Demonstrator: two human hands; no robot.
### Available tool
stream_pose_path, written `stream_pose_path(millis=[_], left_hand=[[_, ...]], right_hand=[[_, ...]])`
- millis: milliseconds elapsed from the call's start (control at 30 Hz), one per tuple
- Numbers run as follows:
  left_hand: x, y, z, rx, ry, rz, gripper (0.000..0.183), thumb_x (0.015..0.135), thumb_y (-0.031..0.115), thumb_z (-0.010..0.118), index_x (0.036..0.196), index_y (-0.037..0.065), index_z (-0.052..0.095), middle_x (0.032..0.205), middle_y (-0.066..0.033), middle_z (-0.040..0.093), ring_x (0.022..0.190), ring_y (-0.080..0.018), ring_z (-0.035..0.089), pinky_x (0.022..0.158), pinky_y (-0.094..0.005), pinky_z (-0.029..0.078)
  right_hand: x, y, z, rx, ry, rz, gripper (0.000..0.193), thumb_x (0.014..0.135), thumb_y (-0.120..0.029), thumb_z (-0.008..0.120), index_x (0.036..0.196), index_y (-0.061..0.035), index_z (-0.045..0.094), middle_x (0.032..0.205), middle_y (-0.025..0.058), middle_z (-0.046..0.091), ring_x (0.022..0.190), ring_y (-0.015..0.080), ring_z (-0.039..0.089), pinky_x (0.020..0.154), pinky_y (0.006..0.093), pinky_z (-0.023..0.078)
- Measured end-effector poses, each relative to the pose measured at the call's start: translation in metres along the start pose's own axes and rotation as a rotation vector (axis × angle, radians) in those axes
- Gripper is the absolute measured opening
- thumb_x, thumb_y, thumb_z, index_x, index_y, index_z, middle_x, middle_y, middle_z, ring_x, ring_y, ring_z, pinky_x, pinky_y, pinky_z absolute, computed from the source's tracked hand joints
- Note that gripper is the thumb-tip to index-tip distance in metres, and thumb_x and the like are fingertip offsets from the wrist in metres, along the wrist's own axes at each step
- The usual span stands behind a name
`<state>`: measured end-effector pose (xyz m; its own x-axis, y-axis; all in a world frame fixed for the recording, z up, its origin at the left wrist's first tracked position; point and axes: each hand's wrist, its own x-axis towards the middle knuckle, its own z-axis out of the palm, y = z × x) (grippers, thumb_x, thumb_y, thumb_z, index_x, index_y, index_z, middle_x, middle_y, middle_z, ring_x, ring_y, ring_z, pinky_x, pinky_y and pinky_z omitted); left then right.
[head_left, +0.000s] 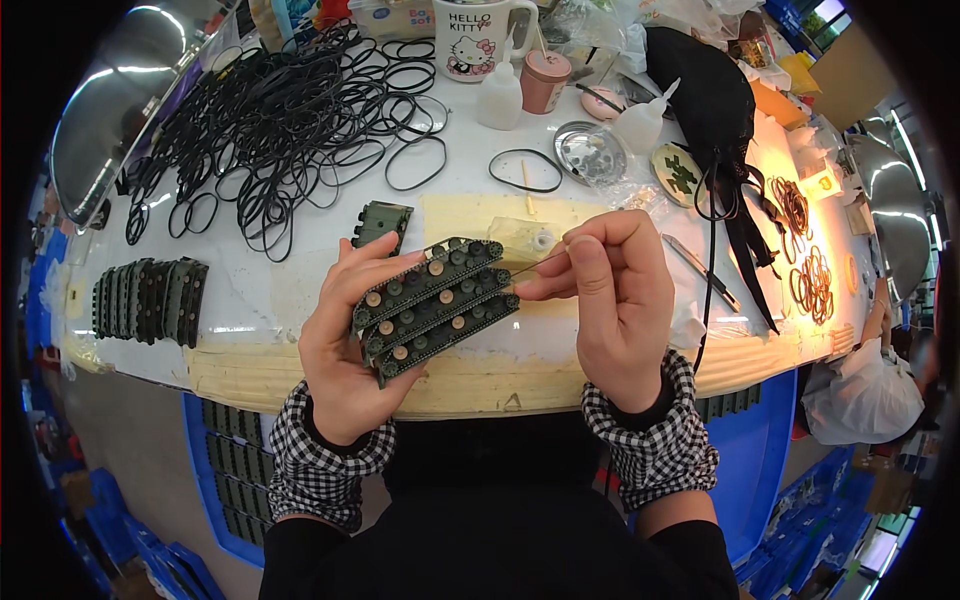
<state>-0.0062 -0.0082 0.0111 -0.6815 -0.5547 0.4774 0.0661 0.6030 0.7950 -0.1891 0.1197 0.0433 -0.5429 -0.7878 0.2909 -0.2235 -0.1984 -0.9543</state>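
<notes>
My left hand (345, 345) is wrapped round several dark green toy tank track units (440, 300), stacked side by side, with tan and green wheels along them. They are tilted up to the right above the table's near edge. At their right end my right hand (625, 310) pinches a thin dark strand (540, 266) between thumb and forefinger; whether it is a wire or a needle I cannot tell. The strand's tip reaches the ends of the track units. Just beyond my left fingers another green track piece (384, 222) lies on the table.
A heap of black rubber bands (260, 130) covers the back left. A row of green track pieces (150, 300) stands at left. White squeeze bottles (499, 97), a mug (470, 40) and a metal dish (590, 150) stand behind; a craft knife (700, 272) lies right. Below is a blue tray (222, 515).
</notes>
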Motion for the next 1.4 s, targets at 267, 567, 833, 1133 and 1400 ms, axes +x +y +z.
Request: stream_pose_path(millis=[267, 567, 833, 1133, 1400], left_hand=[[0.001, 0.0, 0.002, -0.008, 0.024, 0.001, 0.053, 0.068, 0.004, 0.075, 0.119, 0.002, 0.061, 0.12, -0.0103, 0.066, 0.133, -0.0323, 0.046, 0.118, -0.0582, 0.011], [-0.002, -0.002, 0.002, -0.043, 0.079, -0.021, 0.053, 0.069, -0.001, 0.074, 0.12, 0.001, 0.06, 0.121, -0.0113, 0.065, 0.133, -0.0313, 0.046, 0.119, -0.0544, 0.012], [0.0, 0.0, 0.002, -0.037, 0.065, -0.012, 0.054, 0.069, 0.0, 0.075, 0.12, 0.001, 0.059, 0.123, -0.0117, 0.064, 0.133, -0.0325, 0.046, 0.118, -0.0549, 0.012], [0.0, -0.001, 0.002, -0.044, 0.078, -0.012, 0.056, 0.066, -0.002, 0.074, 0.12, 0.001, 0.059, 0.123, -0.012, 0.064, 0.133, -0.0325, 0.046, 0.119, -0.0558, 0.011], [0.0, -0.002, 0.003, -0.025, 0.06, 0.009, 0.054, 0.068, 0.0, 0.074, 0.12, 0.001, 0.06, 0.122, -0.0119, 0.064, 0.133, -0.0321, 0.046, 0.118, -0.0566, 0.011]], right_hand=[[0.006, 0.018, -0.006, -0.243, 0.236, -0.228, 0.009, 0.098, -0.006, 0.057, 0.096, 0.002, 0.053, 0.08, 0.0075, 0.062, 0.068, 0.0143, 0.066, 0.061, 0.0246, 0.054], [-0.001, 0.011, -0.007, -0.323, 0.185, -0.378, 0.007, 0.093, -0.001, 0.062, 0.096, 0.0029, 0.057, 0.081, 0.0084, 0.062, 0.07, 0.0154, 0.067, 0.062, 0.0247, 0.053], [-0.007, 0.007, 0.0, 0.02, 0.041, -0.059, 0.011, 0.102, -0.007, 0.048, 0.103, 0.004, 0.047, 0.085, 0.0094, 0.062, 0.076, 0.0164, 0.071, 0.068, 0.0237, 0.057], [-0.006, 0.001, 0.0, 0.011, 0.009, -0.02, 0.012, 0.104, -0.01, 0.042, 0.104, 0.0018, 0.045, 0.087, 0.0092, 0.06, 0.076, 0.0185, 0.07, 0.071, 0.0255, 0.058], [0.012, 0.018, -0.015, -0.795, 0.156, -0.394, 0.008, 0.087, 0.002, 0.066, 0.088, -0.0009, 0.059, 0.081, 0.0115, 0.061, 0.07, 0.0227, 0.062, 0.062, 0.0301, 0.05]])
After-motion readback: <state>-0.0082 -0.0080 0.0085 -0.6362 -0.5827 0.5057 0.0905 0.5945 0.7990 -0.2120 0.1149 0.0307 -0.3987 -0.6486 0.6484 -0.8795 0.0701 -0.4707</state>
